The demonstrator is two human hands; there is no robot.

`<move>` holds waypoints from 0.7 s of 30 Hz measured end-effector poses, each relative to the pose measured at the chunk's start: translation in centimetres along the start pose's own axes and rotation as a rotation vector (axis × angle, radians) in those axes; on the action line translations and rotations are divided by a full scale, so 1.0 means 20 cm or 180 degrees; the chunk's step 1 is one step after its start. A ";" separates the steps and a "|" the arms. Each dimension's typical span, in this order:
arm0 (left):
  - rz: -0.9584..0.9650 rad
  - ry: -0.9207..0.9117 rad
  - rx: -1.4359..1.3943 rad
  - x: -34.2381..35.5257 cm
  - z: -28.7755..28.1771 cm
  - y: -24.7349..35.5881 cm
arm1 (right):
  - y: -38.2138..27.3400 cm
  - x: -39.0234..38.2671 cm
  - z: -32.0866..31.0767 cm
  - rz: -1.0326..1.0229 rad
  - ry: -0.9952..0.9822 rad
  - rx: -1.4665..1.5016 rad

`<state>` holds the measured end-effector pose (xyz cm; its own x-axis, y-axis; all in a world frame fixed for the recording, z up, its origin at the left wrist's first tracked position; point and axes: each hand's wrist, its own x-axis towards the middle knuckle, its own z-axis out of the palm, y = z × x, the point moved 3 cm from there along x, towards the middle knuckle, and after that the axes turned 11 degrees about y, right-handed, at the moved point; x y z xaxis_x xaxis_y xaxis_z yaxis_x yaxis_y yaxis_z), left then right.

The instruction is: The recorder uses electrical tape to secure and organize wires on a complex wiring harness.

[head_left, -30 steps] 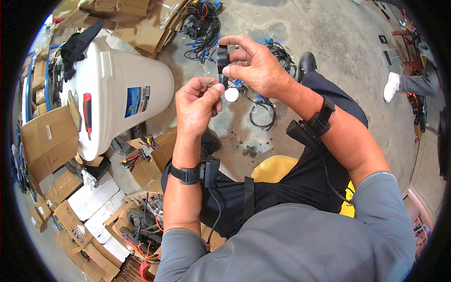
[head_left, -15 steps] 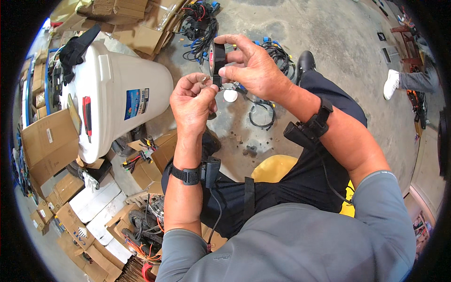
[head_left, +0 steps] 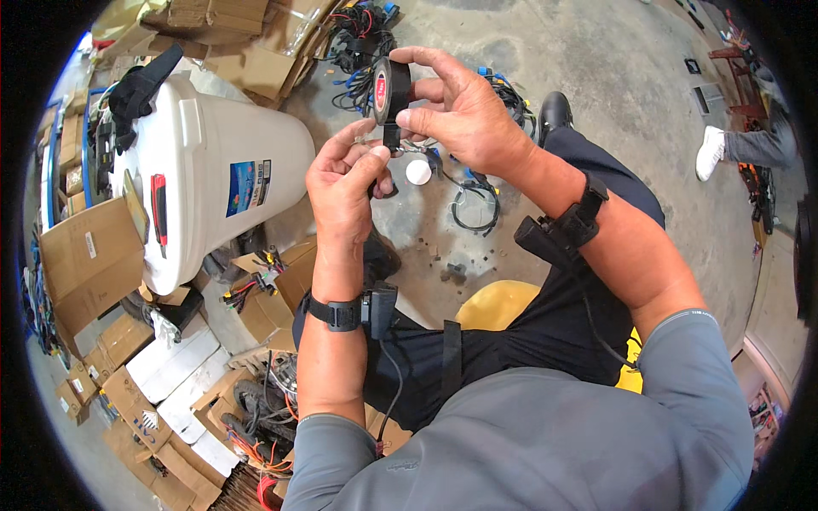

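Note:
My right hand (head_left: 469, 119) grips a roll of black electrical tape (head_left: 391, 89) between thumb and fingertips, its round face turned partly toward me. A short strip of the tape (head_left: 391, 136) hangs from the roll down to my left hand (head_left: 342, 183). There, the left thumb and forefinger pinch together at the strip's lower end. Whatever else lies under the curled left fingers is hidden. Just right of the left thumb and lower in the scene is a small white round object (head_left: 417, 172), with dark cable around it.
On the left stands a white plastic bucket (head_left: 281, 153) with a red-and-black utility knife (head_left: 159, 213) on its lid. Bundled cables (head_left: 358, 43) lie on the concrete floor ahead. Cardboard boxes (head_left: 94, 264) crowd the left side. Another person's white shoe (head_left: 710, 153) shows at right.
The tape roll has risen slightly and turned, showing more of its face and a longer strip below it. My left fingers have shifted a little around the strip's end.

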<state>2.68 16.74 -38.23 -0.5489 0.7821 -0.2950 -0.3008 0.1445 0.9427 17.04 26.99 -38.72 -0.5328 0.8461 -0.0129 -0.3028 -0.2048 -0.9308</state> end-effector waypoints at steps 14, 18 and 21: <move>-0.0369 -0.0102 0.0162 0.02 -0.02 -0.03 | -0.02 -0.01 0.02 -0.0119 0.0001 0.0004; -0.0293 -0.0107 0.0155 0.03 -0.02 -0.03 | -0.03 -0.02 0.03 -0.0227 -0.0171 0.0048; -0.0241 0.0011 0.0021 0.02 -0.03 -0.02 | -0.04 -0.03 0.05 -0.0205 -0.0295 0.0087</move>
<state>2.07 16.68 -38.85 -0.5273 0.7668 -0.3660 -0.3365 0.2071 0.9186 16.85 26.21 -37.61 -0.5820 0.8091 0.0815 -0.3594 -0.1660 -0.9183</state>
